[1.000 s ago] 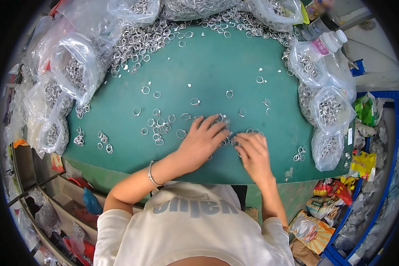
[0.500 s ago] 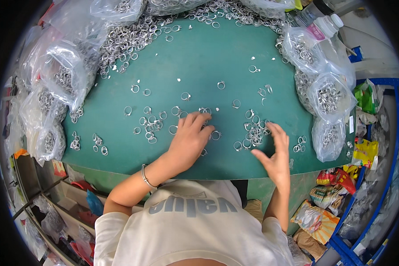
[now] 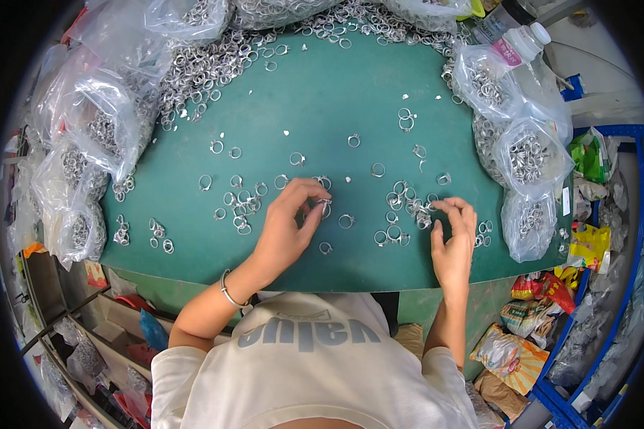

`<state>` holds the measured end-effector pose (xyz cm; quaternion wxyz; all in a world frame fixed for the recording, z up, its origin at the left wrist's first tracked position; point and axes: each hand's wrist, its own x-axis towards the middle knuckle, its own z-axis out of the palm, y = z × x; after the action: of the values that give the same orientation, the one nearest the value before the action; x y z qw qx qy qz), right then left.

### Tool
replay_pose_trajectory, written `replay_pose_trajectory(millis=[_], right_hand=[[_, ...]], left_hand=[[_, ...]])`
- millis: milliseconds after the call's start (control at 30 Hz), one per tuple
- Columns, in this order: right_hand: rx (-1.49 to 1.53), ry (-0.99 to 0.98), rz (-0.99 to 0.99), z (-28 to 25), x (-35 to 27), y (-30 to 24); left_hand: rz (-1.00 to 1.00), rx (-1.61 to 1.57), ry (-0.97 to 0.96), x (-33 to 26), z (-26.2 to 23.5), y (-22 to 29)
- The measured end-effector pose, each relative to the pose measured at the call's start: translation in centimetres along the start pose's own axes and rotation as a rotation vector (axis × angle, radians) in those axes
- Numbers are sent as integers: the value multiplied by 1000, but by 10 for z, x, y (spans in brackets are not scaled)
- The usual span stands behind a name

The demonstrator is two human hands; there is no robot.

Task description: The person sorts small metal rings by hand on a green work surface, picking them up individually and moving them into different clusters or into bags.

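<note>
On the green table mat, my left hand (image 3: 291,225) is closed in a pinch at a silver ring (image 3: 326,209), which shows at its fingertips. A metal bangle circles that wrist. My right hand (image 3: 453,243) is curled with a gap between thumb and fingers, at the right edge of a small cluster of rings (image 3: 411,204). Its fingertips are close to or touching the nearest ring; I cannot tell which. Left of my left hand lies another loose group of rings (image 3: 244,204). Single rings (image 3: 346,221) are scattered between and beyond my hands.
A large heap of rings (image 3: 207,64) spreads along the far left edge. Clear plastic bags of rings (image 3: 526,157) line both sides of the green mat (image 3: 336,93). A white bottle (image 3: 522,44) stands at the far right. Blue shelving (image 3: 587,300) with packets is at right.
My left fingers have drawn together into a pinch. My right hand has shifted slightly right, its thumb nearer the fingers. Rings in the right cluster have spread, and some beyond it have moved.
</note>
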<state>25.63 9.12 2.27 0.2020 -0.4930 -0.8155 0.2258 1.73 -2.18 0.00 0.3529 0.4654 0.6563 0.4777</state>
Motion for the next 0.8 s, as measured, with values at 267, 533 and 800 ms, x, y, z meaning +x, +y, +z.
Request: replay_pose_trajectory(millis=[267,533,800], right_hand=[[-224,-10,-189,39,9,-29],[61,-41,-240,17,18,-27],[130,-238,-141,-4,30,-8]], left_hand=[[102,66,4,4,8,10],[191,176,-66,26,4,20],[352,306,-141,84,24,18]])
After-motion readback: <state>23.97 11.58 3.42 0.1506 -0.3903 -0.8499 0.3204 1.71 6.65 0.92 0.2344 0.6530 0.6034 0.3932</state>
